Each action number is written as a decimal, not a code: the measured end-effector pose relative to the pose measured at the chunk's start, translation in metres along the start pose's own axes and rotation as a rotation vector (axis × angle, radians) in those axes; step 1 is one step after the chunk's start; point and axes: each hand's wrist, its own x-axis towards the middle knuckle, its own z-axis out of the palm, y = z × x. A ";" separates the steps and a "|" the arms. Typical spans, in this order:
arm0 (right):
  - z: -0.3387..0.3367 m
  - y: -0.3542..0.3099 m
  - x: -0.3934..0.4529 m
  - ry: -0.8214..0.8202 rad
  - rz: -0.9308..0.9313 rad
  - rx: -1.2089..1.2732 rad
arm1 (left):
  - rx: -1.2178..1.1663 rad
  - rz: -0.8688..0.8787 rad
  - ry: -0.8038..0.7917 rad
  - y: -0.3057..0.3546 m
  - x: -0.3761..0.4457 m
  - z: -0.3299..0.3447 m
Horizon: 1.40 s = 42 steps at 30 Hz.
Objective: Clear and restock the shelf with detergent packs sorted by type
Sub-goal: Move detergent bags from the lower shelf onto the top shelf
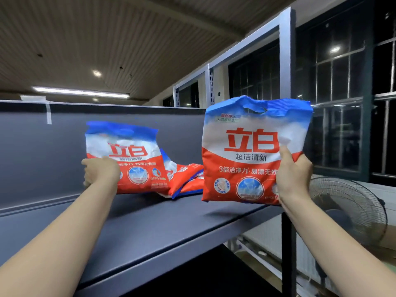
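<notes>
left hand [100,172]: at about 9 o'clock of the frame, grip wrapped on the lower left edge of a detergent pack [126,159], holding it upright on the shelf [128,228]. Thumb on the front, the rest of the fingers hidden behind it

right hand [292,174]: around 3 o'clock, grip clamped on the right side of a second detergent pack [248,155], thumb pressed on the front near the big red characters. This one is upright too, over the front right corner of the shelf; can't tell if its bottom touches the board

both packs: same look, blue top, white middle, red bottom, handle cutout up top on the right one

fallen packs [186,179]: a couple more of the same type lying flat and overlapping between the two held ones, toward the back of the shelf

shelf: dark grey board with a grey back panel [42,151]

fan [351,209]: wire-cage fan at 4 o'clock, beyond the shelf's right end, below the barred window [338,82]
</notes>
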 end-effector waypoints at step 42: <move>0.085 0.063 -0.005 -1.090 -0.451 -0.722 | 0.821 0.406 -0.217 -0.028 -0.090 -0.034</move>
